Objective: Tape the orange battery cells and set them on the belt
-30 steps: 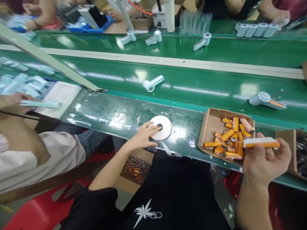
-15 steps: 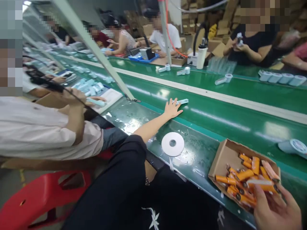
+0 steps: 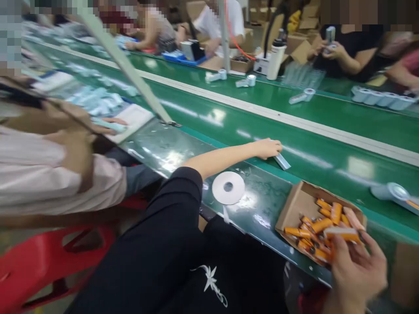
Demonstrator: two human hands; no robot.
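Observation:
My left hand (image 3: 269,149) reaches over the green conveyor belt, its fingers closed around a pale-blue plastic handle part (image 3: 283,162); the far end of that part is hidden under the hand. At the lower right, my right hand (image 3: 360,266) pinches an orange cylindrical battery (image 3: 347,234) with a white strip along its side. This hand is just above the near right corner of a cardboard box (image 3: 288,208) filled with several more orange batteries (image 3: 322,224). Between my arms a roll of white tape (image 3: 220,188) lies flat on the metal ledge, its loose end hanging toward me.
On the belt, a pale-blue device with a round head (image 3: 394,192) lies to the right. Similar parts (image 3: 306,96) rest along the far side. A slanted metal post (image 3: 127,65) rises at left. A co-worker's sleeve (image 3: 29,161) and a red stool (image 3: 36,261) are beside me.
My left hand went from spread over the handle part to closed on it, moving right and turning the part. The right hand still holds the battery; the view has shifted slightly.

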